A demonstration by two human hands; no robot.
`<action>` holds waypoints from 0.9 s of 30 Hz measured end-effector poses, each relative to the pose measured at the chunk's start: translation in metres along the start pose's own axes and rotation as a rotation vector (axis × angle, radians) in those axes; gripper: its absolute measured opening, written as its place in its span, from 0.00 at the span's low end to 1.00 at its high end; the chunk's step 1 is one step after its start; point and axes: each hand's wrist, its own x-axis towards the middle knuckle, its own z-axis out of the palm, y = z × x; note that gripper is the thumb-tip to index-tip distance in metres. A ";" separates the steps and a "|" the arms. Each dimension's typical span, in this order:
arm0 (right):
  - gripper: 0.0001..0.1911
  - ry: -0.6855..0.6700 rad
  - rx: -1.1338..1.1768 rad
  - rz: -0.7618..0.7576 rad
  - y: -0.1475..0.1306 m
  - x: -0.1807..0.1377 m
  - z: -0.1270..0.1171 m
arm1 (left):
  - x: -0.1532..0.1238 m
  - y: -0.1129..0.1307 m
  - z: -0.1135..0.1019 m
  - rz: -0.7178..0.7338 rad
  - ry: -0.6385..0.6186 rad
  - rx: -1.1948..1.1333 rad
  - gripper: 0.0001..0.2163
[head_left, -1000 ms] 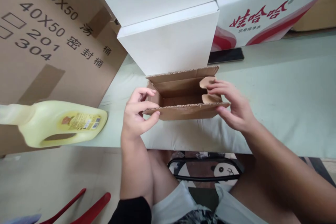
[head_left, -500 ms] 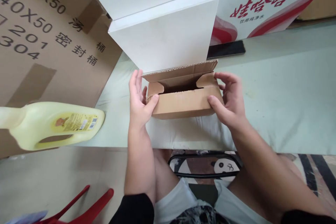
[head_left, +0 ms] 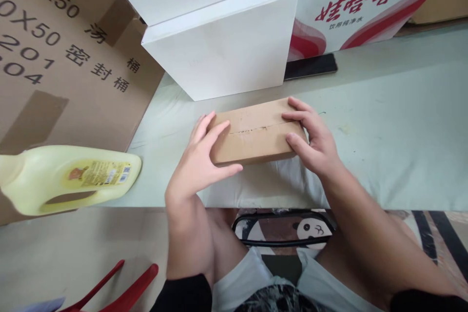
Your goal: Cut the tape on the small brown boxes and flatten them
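A small brown cardboard box (head_left: 261,131) lies on the pale green cloth, its two long top flaps folded down and meeting at a seam with a slightly torn edge. Around its left end curves my left hand (head_left: 193,161), fingertips at the top and far corner, thumb stretched along the near side. My right hand (head_left: 316,144) grips the right end, with fingers on the far flap and the thumb pressing the near flap. What is inside the box is hidden.
White boxes (head_left: 226,48) stand just behind, beside a red-and-white carton (head_left: 351,14). A black phone (head_left: 310,67) lies at the carton's foot. To the left are a large printed carton (head_left: 84,92) and a yellow bottle (head_left: 73,175). The table cloth's edge (head_left: 256,200) is near my legs.
The box's long top flaps, raised and open before, are now folded down flat. My left hand has moved its fingers onto the top; my right fingers have moved inward over the far flap.
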 end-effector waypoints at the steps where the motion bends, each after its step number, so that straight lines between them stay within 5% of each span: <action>1: 0.18 -0.008 0.014 -0.004 0.000 0.000 0.000 | -0.002 0.003 -0.001 -0.019 -0.041 0.046 0.44; 6: 0.25 -0.091 0.081 0.015 0.000 -0.002 -0.001 | -0.002 0.012 0.000 -0.079 -0.057 0.206 0.49; 11: 0.35 -0.047 0.197 0.082 0.012 -0.006 -0.004 | -0.001 -0.003 -0.008 -0.102 0.042 0.054 0.45; 14: 0.32 0.051 0.187 0.145 0.023 -0.006 -0.006 | 0.001 -0.025 -0.009 -0.158 0.200 -0.229 0.46; 18: 0.29 0.035 0.240 0.195 0.026 -0.005 -0.002 | 0.009 -0.046 0.012 -0.382 0.321 -0.904 0.33; 23: 0.31 -0.159 0.316 0.092 0.012 -0.004 0.006 | 0.019 -0.043 0.045 -0.659 0.160 -1.250 0.23; 27: 0.31 -0.163 0.292 0.022 0.004 -0.001 0.000 | 0.020 -0.035 0.054 -0.729 -0.155 -1.299 0.24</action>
